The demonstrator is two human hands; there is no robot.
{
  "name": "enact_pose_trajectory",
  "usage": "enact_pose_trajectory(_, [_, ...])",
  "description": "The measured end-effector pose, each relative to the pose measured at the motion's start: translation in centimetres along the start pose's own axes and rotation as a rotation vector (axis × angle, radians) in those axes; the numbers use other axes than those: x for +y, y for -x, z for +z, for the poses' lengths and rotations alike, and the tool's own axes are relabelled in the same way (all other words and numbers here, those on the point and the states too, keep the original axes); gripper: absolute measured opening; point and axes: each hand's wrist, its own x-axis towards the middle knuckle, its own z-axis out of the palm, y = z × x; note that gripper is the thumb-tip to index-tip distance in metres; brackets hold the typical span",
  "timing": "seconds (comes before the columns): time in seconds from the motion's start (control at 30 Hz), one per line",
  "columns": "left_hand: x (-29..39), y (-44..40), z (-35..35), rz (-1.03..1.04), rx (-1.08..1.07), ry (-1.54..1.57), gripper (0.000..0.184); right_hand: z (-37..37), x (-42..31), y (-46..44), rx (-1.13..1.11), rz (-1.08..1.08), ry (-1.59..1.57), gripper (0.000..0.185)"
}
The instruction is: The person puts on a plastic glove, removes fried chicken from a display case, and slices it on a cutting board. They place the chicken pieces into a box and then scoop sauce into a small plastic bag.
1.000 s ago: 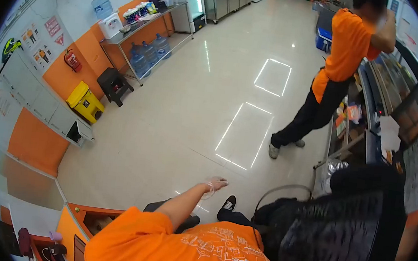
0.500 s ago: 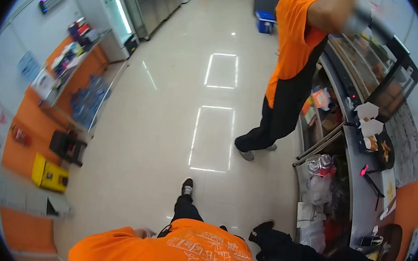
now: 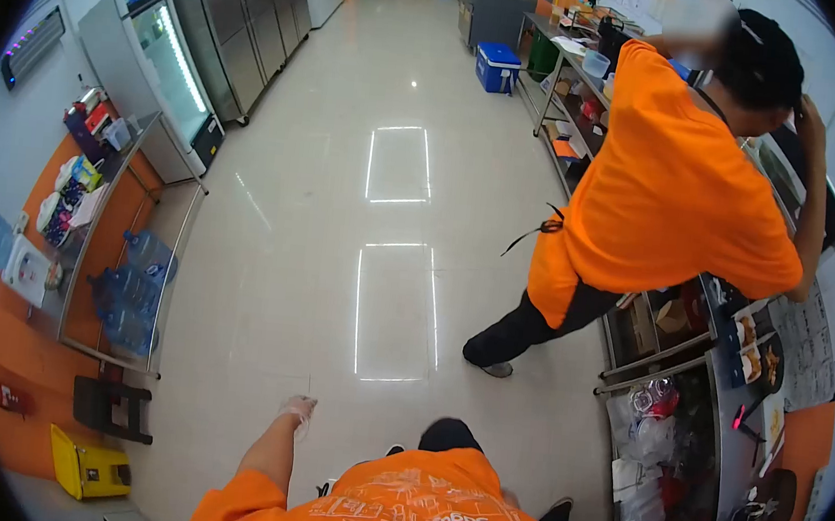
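Note:
My left hand (image 3: 296, 410) is held out in front of me over the tiled floor (image 3: 288, 298), in a thin clear plastic glove. It appears to hold nothing, its fingers loosely extended, though small in view. Below it spreads my orange shirt (image 3: 415, 496) with white line printing. My right hand does not show clearly; only a small skin-toned patch appears by the shirt's right edge. Ahead on the right, a co-worker (image 3: 685, 196) in an orange shirt and black cap leans toward the counter, one hand raised near the head.
On the right, a steel counter (image 3: 714, 420) carries food boxes (image 3: 749, 363), with plastic bags (image 3: 647, 433) beneath. To the left stand a table with water bottles (image 3: 133, 293), a black stool (image 3: 112, 409) and a yellow box (image 3: 88, 463). Fridges (image 3: 170, 66) and a blue cooler (image 3: 497, 67) are farther off.
My left hand has swung forward from beside my shirt into plain view. The view has shifted. The co-worker has bent toward the counter, head now visible.

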Motion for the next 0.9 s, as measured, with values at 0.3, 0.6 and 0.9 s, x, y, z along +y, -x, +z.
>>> enact_pose_trajectory(0.3, [11.3, -19.2, -12.3, 0.243, 0.202, -0.042, 0.035, -9.0, -31.5, -25.0, -0.255, 0.310, -0.167, 0.053])
enact_pose_trajectory(0.6, [26.2, -24.6, -21.6, -0.330, -0.182, 0.272, 0.042, -19.0, -58.9, -55.7, -0.313, -0.228, 0.575, 0.047])
enact_pose_trajectory(0.9, [53.9, -51.4, -32.0, -0.246, -0.275, 0.199, 0.041, -36.5, -85.6, -77.2, 0.216, -0.188, -0.003, 0.041])
